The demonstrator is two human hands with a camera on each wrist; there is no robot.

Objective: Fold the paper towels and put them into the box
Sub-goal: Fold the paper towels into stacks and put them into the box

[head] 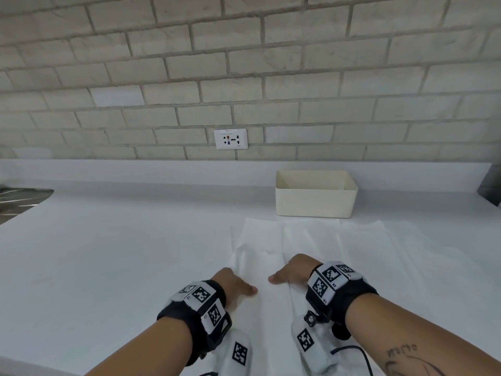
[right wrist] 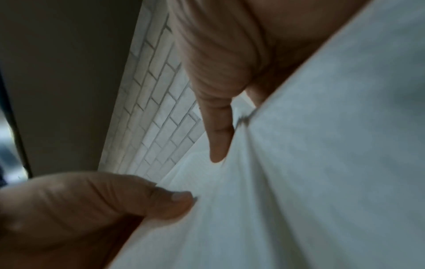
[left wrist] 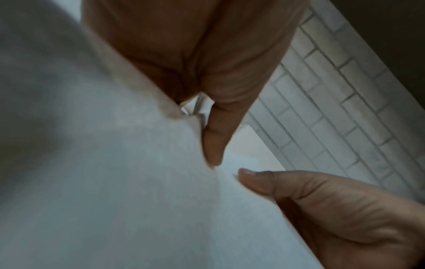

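Note:
A white paper towel (head: pixel 311 240) lies spread on the white counter, just in front of an open cream box (head: pixel 314 199) that stands near the wall. My left hand (head: pixel 233 283) and right hand (head: pixel 292 270) sit side by side at the towel's near left part. Each hand grips a raised fold of it, with the thumb on top and the fingers hidden by the sheet. In the left wrist view my left hand (left wrist: pixel 214 145) bunches the towel (left wrist: pixel 115 163) at the palm. In the right wrist view my right hand (right wrist: pixel 218 136) lies against the towel (right wrist: pixel 322 163).
A brick wall with a white socket (head: pixel 230 138) runs behind the counter. A metal sink (head: pixel 19 202) is at the far left and a dark object (head: pixel 490 185) at the far right. A black cable (head: pixel 363 354) trails from my right wrist.

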